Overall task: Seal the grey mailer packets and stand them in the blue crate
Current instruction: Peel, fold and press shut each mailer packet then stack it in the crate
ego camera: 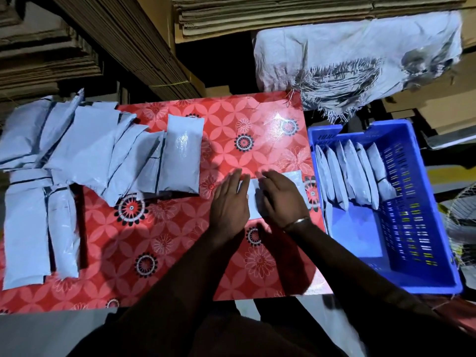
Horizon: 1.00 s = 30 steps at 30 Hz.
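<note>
The blue crate [422,256] stands off the right edge of the surface [180,253], touching or just beside it. Six or so grey packets [358,173] stand on edge in a row at its far end, leaning against one another; the near half of the crate floor is bare.

On the red flowered surface, both hands lie over one grey packet [253,202] near the right edge, close to the crate. The left hand [229,204] rests flat on its left part, fingers straight and together. The right hand [280,197] covers its right part with fingers extended and slightly blurred; a bangle [296,222] circles that wrist. Most of this packet is hidden under the hands, so whether its flap is closed cannot be told.

A single packet [181,155] lies flat toward the far middle, and a loose overlapping heap of packets [64,161] fills the left side, reaching past the left edge of view. Open room remains in the near middle of the surface.

Beyond the far edge lie stacked cardboard [270,14] and a frayed white sack [355,63].
</note>
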Each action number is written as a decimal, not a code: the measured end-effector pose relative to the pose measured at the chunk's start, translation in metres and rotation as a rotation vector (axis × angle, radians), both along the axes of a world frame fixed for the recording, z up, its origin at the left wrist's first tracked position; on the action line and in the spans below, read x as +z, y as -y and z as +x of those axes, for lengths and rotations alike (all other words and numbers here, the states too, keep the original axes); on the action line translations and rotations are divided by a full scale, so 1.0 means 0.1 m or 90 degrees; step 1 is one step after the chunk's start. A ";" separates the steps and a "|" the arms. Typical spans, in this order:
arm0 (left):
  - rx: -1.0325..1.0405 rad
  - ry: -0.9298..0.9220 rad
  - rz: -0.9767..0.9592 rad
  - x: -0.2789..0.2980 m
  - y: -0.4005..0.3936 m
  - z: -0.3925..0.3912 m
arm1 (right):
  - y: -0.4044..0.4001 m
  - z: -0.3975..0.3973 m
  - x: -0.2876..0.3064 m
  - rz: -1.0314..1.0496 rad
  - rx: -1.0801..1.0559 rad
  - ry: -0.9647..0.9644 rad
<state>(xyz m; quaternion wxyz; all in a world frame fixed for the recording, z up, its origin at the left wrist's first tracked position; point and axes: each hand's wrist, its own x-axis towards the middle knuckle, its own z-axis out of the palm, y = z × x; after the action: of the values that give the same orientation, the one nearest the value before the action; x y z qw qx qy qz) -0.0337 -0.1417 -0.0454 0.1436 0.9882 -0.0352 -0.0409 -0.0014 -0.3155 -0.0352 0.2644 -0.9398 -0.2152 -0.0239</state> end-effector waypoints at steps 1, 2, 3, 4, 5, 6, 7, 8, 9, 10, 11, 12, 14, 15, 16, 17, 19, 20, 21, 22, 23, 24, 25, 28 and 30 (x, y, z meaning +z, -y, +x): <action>0.002 -0.015 -0.009 -0.03 0.02 0.04 | -0.06 0.03 -0.08 -0.007 0.015 -0.002; 0.000 -0.033 -0.012 -0.08 0.03 0.08 | -0.11 0.05 -0.17 -0.031 0.033 -0.020; -0.002 -0.054 -0.011 -0.14 0.04 0.09 | -0.14 0.06 -0.26 -0.067 0.052 -0.051; 0.001 -0.073 -0.008 -0.19 0.05 0.09 | -0.14 0.07 -0.35 -0.102 0.068 -0.083; 0.010 -0.085 -0.006 -0.25 0.06 0.06 | -0.13 0.08 -0.42 -0.131 0.078 -0.111; 0.023 -0.088 -0.006 -0.31 0.06 0.03 | -0.11 0.07 -0.49 -0.151 0.083 -0.131; 0.036 -0.081 -0.011 -0.35 0.06 -0.01 | -0.09 0.06 -0.53 -0.165 0.084 -0.139; 0.046 -0.070 -0.021 -0.38 0.07 -0.04 | -0.08 0.05 -0.55 -0.175 0.083 -0.135; 0.052 -0.056 -0.035 -0.39 0.08 -0.07 | -0.07 0.04 -0.57 -0.184 0.083 -0.125; 0.053 -0.040 -0.045 -0.37 0.08 -0.08 | -0.07 0.03 -0.56 -0.191 0.081 -0.115; 0.049 -0.023 -0.043 -0.36 0.08 -0.08 | -0.07 0.02 -0.56 -0.197 0.073 -0.108; 0.041 -0.013 -0.030 -0.35 0.08 -0.09 | -0.08 0.01 -0.56 -0.201 0.061 -0.100; 0.032 -0.017 -0.010 -0.35 0.07 -0.07 | -0.09 0.00 -0.55 -0.210 0.047 -0.093; 0.033 -0.027 -0.004 -0.35 0.07 -0.05 | -0.09 0.01 -0.55 -0.215 0.048 -0.092; 0.035 -0.034 0.003 -0.35 0.07 -0.05 | -0.08 0.01 -0.56 -0.215 0.051 -0.093; 0.035 -0.037 0.008 -0.35 0.07 -0.04 | -0.07 0.01 -0.57 -0.211 0.052 -0.094; 0.031 -0.039 0.000 -0.34 0.06 -0.03 | -0.05 0.02 -0.57 -0.207 0.050 -0.099; 0.027 -0.039 -0.009 -0.32 0.05 -0.03 | -0.04 0.03 -0.56 -0.210 0.049 -0.100; 0.022 -0.038 -0.015 -0.32 0.03 -0.03 | -0.03 0.03 -0.55 -0.213 0.049 -0.101; 0.016 -0.036 -0.016 -0.31 0.01 -0.03 | -0.01 0.03 -0.55 -0.217 0.049 -0.104; 0.012 -0.035 -0.014 -0.31 -0.01 -0.03 | 0.01 0.03 -0.55 -0.220 0.047 -0.109; 0.011 -0.036 -0.009 -0.31 -0.03 -0.04 | 0.04 0.04 -0.55 -0.224 0.043 -0.115; 0.013 -0.039 0.001 -0.32 -0.06 -0.04 | 0.06 0.05 -0.54 -0.230 0.038 -0.119; 0.031 -0.049 0.041 -0.33 -0.16 -0.08 | 0.19 0.05 -0.55 -0.232 0.002 -0.133; 0.043 -0.052 0.055 -0.33 -0.22 -0.13 | 0.35 0.06 -0.55 -0.243 -0.041 -0.138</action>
<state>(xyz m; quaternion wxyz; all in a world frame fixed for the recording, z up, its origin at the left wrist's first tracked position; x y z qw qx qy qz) -0.0469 -0.1196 -0.0785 0.1035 0.9915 0.0057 -0.0781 0.0050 -0.3503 -0.0898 0.1021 -0.9762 -0.1563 0.1101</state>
